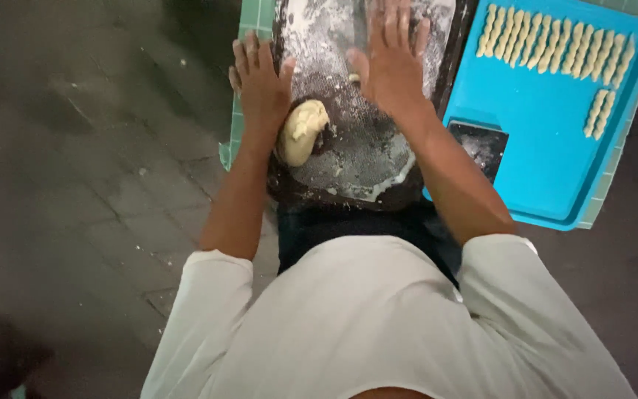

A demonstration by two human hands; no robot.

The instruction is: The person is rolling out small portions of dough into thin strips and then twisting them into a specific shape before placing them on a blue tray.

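Pale yellow dough lump (302, 131) sits on the near left part of a dark, flour-dusted board (367, 159), just beside the left hand (261, 83). That hand lies flat at the board's left edge, fingers spread and holding nothing. The right hand (391, 60) presses flat on the floured middle, fingers straight and released, a small dough piece (354, 77) showing at its thumb edge. To the right, a blue tray (548, 159) carries 2 rows of twisted dough sticks (555, 46).
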